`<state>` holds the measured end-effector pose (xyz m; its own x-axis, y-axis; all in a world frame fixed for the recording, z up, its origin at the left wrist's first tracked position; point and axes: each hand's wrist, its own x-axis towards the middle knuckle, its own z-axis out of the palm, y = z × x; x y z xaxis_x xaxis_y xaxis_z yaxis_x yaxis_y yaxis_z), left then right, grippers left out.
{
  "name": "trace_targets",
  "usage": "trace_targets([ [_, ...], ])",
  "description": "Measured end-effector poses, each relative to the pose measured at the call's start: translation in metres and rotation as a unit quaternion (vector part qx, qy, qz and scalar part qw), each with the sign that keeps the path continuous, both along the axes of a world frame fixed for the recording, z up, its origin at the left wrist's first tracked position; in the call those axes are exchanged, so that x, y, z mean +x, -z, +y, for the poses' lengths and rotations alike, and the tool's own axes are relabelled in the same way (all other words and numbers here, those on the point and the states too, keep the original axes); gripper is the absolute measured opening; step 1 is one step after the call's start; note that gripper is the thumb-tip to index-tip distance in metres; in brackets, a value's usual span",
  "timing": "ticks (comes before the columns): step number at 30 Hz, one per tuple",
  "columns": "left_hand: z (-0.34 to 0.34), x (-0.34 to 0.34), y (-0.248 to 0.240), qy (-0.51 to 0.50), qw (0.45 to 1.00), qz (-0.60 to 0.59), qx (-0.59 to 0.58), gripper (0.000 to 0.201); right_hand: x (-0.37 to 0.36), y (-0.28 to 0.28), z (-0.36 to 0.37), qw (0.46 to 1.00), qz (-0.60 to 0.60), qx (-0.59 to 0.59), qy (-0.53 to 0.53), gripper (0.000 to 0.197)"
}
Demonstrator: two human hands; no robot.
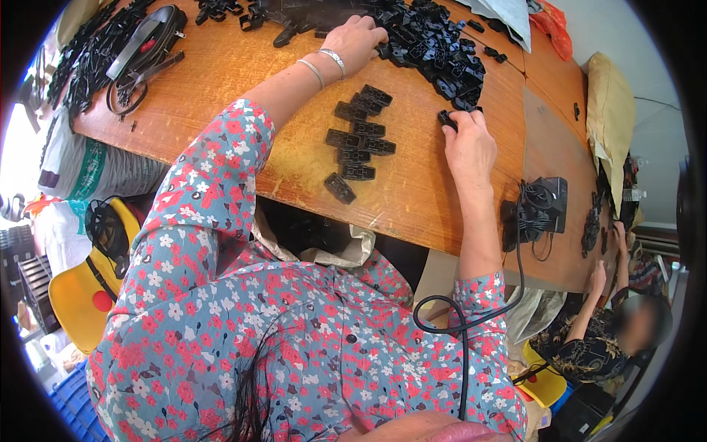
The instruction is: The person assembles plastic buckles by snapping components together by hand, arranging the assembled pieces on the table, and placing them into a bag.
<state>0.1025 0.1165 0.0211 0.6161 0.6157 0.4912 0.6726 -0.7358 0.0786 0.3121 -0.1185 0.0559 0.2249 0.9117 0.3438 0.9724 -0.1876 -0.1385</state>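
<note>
My left hand (356, 43), with bracelets at the wrist, reaches to the near edge of a big heap of small black plastic parts (434, 55). Its fingers are apart and bent down onto the heap; their tips are partly hidden. At the heap's lower right end, my right hand (471, 146) pinches a small black plastic part (445, 120) between thumb and fingers, close to the tabletop. Between my arms lies a staggered double column of black rectangular parts (354, 156), several touching one another. One more black rectangular part (339, 188) lies tilted at the near end.
On the wooden table (294, 173) sit a black pouch (147, 44) at far left and a black box with coiled cable (541, 206) at right. A black cord (464, 368) hangs over my right arm. Another person (589, 331) works at the right. A yellow chair (77, 302) stands left.
</note>
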Motion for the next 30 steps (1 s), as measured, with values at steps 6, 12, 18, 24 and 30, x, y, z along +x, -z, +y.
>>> trace_targets([
  [6, -0.007, 0.002, -0.022, 0.006, 0.998, -0.006, -0.065, 0.030, -0.010, -0.003, 0.037, 0.994, 0.021, 0.030, -0.099, 0.021],
  [12, -0.014, 0.001, -0.005, 0.035, 0.991, -0.092, -0.087, 0.027, -0.018, 0.002, 0.059, 0.991, 0.085, 0.009, -0.105, 0.034],
  [18, -0.036, -0.009, -0.019, 0.053, 0.984, -0.080, -0.147, 0.018, -0.035, 0.010, 0.065, 0.988, 0.142, -0.007, -0.059, 0.040],
  [24, -0.035, -0.028, -0.003, 0.144, 0.984, -0.083, -0.058, 0.019, -0.039, 0.014, 0.063, 0.987, 0.134, 0.003, -0.086, 0.036],
  [30, -0.034, -0.024, 0.003, 0.159, 0.964, -0.184, -0.110, 0.025, -0.016, 0.016, 0.066, 0.982, 0.158, 0.003, -0.100, 0.029],
])
